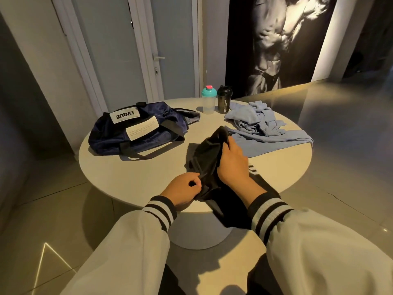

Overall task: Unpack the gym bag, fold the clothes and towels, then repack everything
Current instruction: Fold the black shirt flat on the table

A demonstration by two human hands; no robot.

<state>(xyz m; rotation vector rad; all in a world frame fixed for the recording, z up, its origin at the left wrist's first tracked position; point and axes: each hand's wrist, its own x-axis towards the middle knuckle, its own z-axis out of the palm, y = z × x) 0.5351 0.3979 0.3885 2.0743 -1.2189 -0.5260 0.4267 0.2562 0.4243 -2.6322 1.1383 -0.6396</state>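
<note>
Left hand (pixel 182 188) pinches, right hand (pixel 232 165) grips black garment (pixel 205 158); I fear its overhanging tail drags it off the surface (pixel 127 177)

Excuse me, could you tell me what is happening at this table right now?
A person at a round white table works a black fabric garment: the left hand pinches its near edge, the right hand grips it higher up. The navy duffel gym bag lies to the left; crumpled light-blue cloths lie unfolded to the right.
</note>
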